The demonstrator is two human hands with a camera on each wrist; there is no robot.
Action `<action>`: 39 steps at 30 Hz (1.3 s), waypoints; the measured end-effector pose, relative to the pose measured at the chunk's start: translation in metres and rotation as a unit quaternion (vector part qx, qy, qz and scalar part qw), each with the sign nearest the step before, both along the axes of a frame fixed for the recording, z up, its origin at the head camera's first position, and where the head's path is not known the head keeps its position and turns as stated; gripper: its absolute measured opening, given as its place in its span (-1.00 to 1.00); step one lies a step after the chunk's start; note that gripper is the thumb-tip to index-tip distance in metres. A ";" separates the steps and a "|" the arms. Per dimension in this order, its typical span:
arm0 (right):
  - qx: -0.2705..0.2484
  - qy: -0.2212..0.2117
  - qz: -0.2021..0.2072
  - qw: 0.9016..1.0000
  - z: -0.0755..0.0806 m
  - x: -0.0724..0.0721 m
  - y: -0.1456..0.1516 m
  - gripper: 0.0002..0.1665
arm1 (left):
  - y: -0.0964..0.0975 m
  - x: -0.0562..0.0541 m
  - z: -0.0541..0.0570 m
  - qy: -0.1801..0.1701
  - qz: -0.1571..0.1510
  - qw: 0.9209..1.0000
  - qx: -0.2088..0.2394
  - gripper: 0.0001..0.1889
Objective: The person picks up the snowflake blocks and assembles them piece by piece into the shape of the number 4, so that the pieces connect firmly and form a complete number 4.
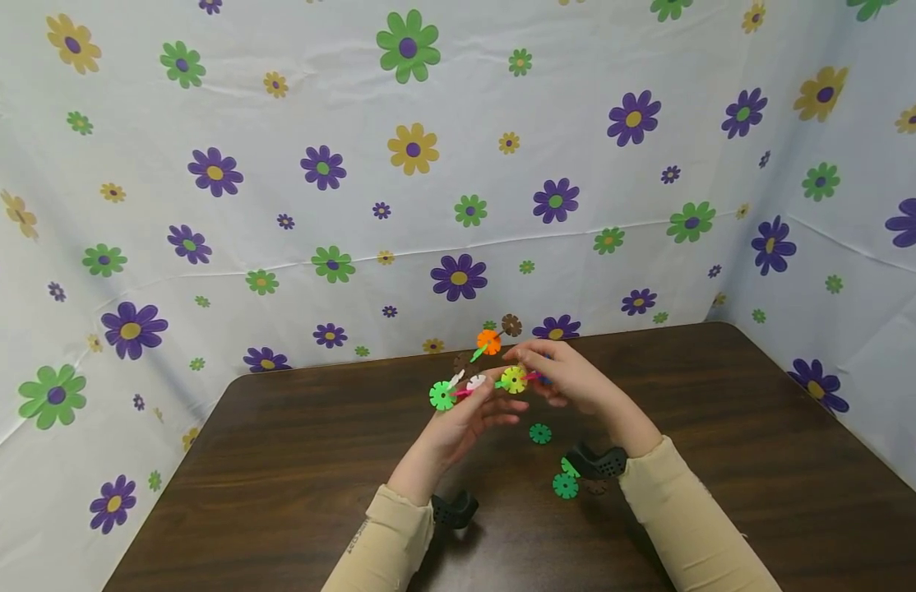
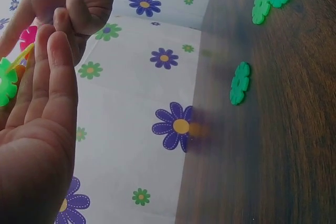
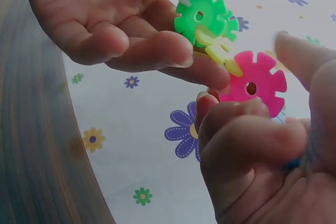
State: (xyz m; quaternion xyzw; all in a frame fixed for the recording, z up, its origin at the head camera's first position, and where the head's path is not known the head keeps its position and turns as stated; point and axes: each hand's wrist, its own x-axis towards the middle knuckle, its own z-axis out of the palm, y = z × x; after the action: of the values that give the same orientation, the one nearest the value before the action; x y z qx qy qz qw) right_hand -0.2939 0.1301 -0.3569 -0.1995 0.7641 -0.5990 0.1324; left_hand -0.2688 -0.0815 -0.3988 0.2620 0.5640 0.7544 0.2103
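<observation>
A chain of notched plastic discs, joined edge to edge, hangs above the table between both hands. In the head view it includes a bright green disc (image 1: pixel 442 395), a white disc (image 1: pixel 476 383), a yellow disc (image 1: pixel 513 379), an orange disc (image 1: pixel 489 342) and a brown disc (image 1: pixel 511 326). My left hand (image 1: pixel 469 419) holds the chain between its thumb and long, nearly straight fingers. My right hand (image 1: pixel 569 378) grips the other end with curled fingers near a pink disc (image 3: pixel 260 77). A blue piece shows partly behind those fingers.
Loose on the dark wooden table (image 1: pixel 317 469) lie a green disc (image 1: pixel 540 433), another green disc (image 1: pixel 565 486), a lighter green one (image 1: pixel 569 467) and a brown one (image 1: pixel 597 486), close to the right wrist. A flower-patterned sheet (image 1: pixel 458 107) rises behind the table.
</observation>
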 end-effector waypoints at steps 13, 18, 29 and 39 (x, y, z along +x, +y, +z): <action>-0.096 -0.031 0.010 0.995 0.002 -0.001 -0.002 -0.22 | 0.000 -0.001 0.001 0.001 0.007 1.000 0.025 -0.40; -0.099 -0.033 0.006 0.995 0.001 -0.002 -0.003 -0.21 | -0.001 0.000 0.001 -0.001 0.016 0.999 0.028 -0.37; -0.102 -0.043 -0.052 0.992 -0.016 -0.012 0.017 -0.11 | -0.004 -0.001 0.004 -0.005 0.044 0.999 0.028 -0.34; 0.054 -0.039 -0.054 0.996 -0.049 0.005 0.064 -0.45 | -0.009 -0.002 0.008 -0.003 0.052 0.998 0.025 -0.32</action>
State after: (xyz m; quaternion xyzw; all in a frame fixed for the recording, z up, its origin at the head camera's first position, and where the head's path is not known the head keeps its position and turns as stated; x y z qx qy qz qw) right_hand -0.2892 0.1939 -0.4062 -0.1272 0.7989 -0.5708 0.1407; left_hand -0.2711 -0.0905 -0.3906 0.2355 0.5573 0.7787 0.1660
